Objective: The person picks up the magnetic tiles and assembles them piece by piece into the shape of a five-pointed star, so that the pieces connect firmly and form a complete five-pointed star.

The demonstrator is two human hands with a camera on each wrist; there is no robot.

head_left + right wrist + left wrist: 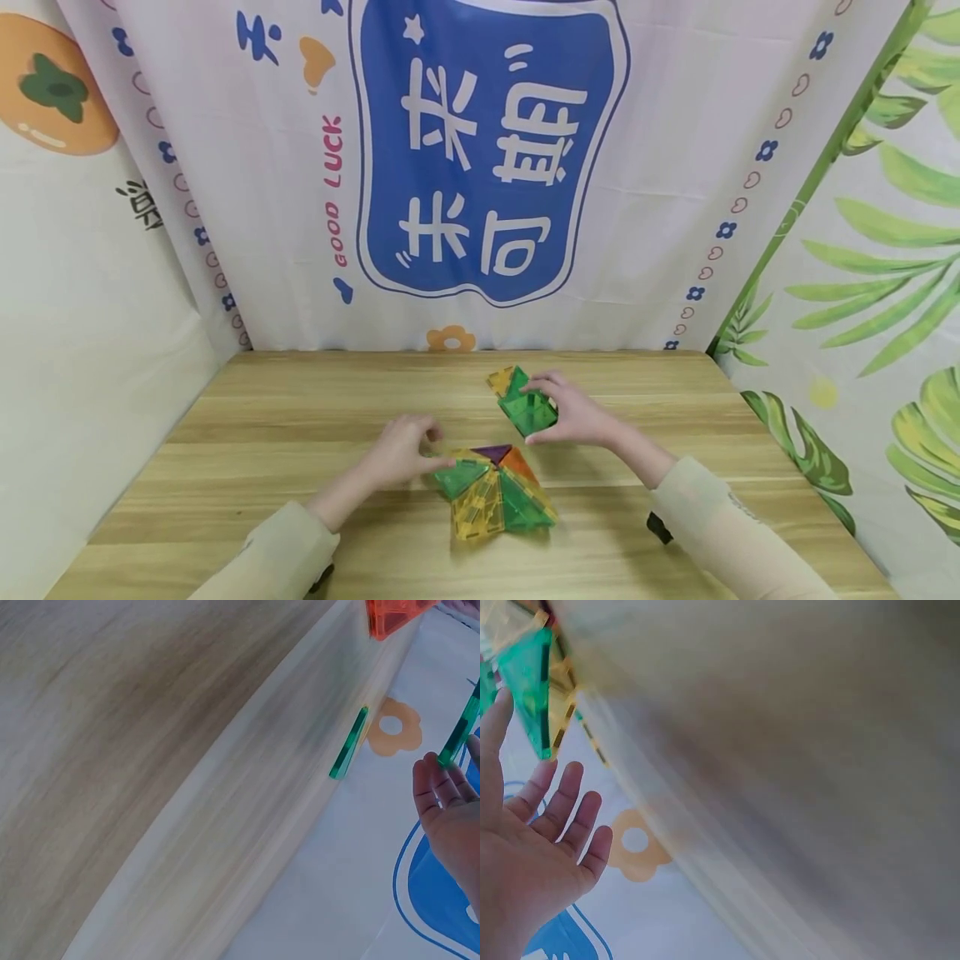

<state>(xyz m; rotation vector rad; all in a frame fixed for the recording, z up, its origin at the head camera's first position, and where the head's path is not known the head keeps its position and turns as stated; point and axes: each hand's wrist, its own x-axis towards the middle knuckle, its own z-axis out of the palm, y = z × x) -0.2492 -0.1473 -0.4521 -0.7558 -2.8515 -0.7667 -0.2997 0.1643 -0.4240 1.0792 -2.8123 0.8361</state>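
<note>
A low, fan-like structure of translucent magnetic tiles [480, 504] stands on the table, with green, yellow, orange and purple triangles meeting near its top. My left hand [401, 450] is at its left side, thumb by a green tile [526, 690] of the structure and the other fingers loosely extended. Behind the structure, my right hand [576, 415] pinches a green triangular tile [461, 727] between thumb and fingers. Beneath and beside that tile lie another green tile [349, 746] and a yellow tile [500, 381]. Part of the right hand is cut off in the right wrist view.
The wood-grain table [300, 417] ends at a printed curtain [285, 275] with a blue sign and lettering. A white cloth [82, 333] hangs on the left, a leaf-patterned one [847, 350] on the right.
</note>
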